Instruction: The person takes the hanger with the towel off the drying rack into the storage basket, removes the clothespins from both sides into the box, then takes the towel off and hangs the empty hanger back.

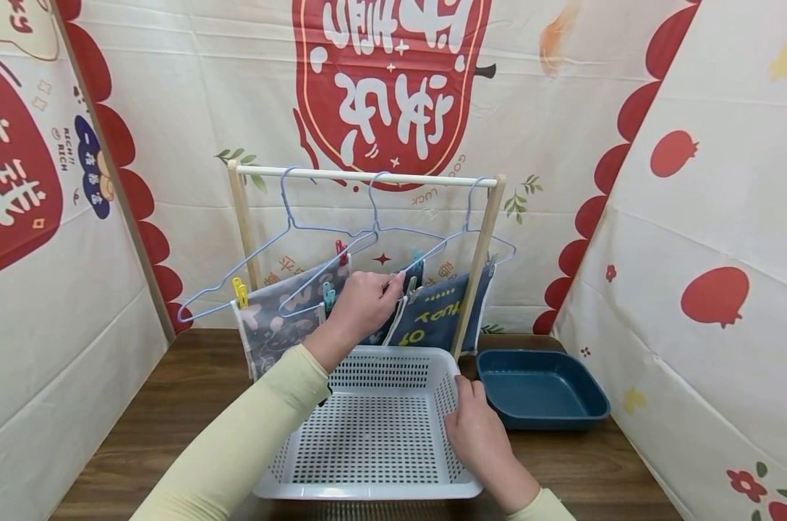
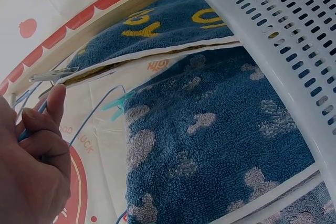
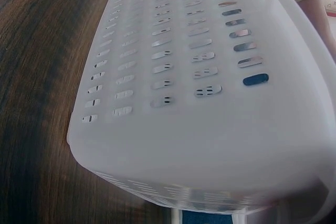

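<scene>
My left hand (image 1: 367, 300) pinches the left end of the rightmost blue wire hanger (image 1: 477, 230), beside a grey clothespin (image 1: 411, 286). From that hanger hangs a blue towel (image 1: 432, 307) with yellow letters. The left wrist view shows my curled fingers (image 2: 44, 124) on the blue wire, with a patterned dark blue towel (image 2: 210, 129) close by. My right hand (image 1: 481, 430) grips the right rim of a white perforated basket (image 1: 367, 492), with nothing inside it. Only the basket's outer wall (image 3: 173, 145) shows clearly in the right wrist view.
A wooden rack (image 1: 367, 175) carries three hangers. On the left one, a grey patterned towel (image 1: 289, 311) is held by a yellow clothespin (image 1: 240, 291) and a red clothespin (image 1: 341, 252). A dark teal tray (image 1: 543, 423) stands right of the basket on the brown table (image 1: 152, 420).
</scene>
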`<state>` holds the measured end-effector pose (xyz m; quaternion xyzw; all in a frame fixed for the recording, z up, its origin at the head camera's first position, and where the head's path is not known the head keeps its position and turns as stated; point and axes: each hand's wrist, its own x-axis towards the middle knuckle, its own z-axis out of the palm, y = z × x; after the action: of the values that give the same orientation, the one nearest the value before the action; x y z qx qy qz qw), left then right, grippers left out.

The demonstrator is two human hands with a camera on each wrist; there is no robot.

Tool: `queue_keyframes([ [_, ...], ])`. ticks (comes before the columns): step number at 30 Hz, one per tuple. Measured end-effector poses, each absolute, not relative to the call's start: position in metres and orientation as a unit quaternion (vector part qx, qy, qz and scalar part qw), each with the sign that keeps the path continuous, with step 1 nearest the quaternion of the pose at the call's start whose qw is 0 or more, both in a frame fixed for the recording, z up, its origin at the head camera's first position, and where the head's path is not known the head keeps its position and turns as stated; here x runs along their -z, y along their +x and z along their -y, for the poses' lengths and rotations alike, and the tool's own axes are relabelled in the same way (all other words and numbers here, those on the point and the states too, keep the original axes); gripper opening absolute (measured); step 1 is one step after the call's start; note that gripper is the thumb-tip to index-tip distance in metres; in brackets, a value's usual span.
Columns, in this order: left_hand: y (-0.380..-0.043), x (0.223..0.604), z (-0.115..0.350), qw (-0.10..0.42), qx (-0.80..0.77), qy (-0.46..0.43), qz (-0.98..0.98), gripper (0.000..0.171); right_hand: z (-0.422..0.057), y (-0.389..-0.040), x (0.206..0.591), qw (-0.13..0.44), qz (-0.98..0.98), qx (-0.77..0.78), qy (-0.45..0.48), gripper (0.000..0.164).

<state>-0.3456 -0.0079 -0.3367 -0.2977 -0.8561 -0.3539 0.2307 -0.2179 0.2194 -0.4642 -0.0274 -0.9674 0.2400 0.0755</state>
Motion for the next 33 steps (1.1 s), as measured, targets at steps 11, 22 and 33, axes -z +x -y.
queue_keyframes([
  [11,-0.3462,0.3368,0.0077,0.251,0.347,-0.314,0.847,0.054,-0.2189,-0.2176,0.4651,0.075,0.966,-0.243,-0.039,0.067],
  [22,-0.3472,0.3373,0.0075,0.271,0.332,-0.318,0.846,0.051,-0.2207,-0.2159,0.4651,0.086,0.966,-0.241,-0.025,0.065],
  [33,-0.3479,0.3344,0.0133,0.289,0.337,-0.331,0.833,0.047,-0.2214,-0.2176,0.4667,0.089,0.968,-0.233,-0.018,0.064],
])
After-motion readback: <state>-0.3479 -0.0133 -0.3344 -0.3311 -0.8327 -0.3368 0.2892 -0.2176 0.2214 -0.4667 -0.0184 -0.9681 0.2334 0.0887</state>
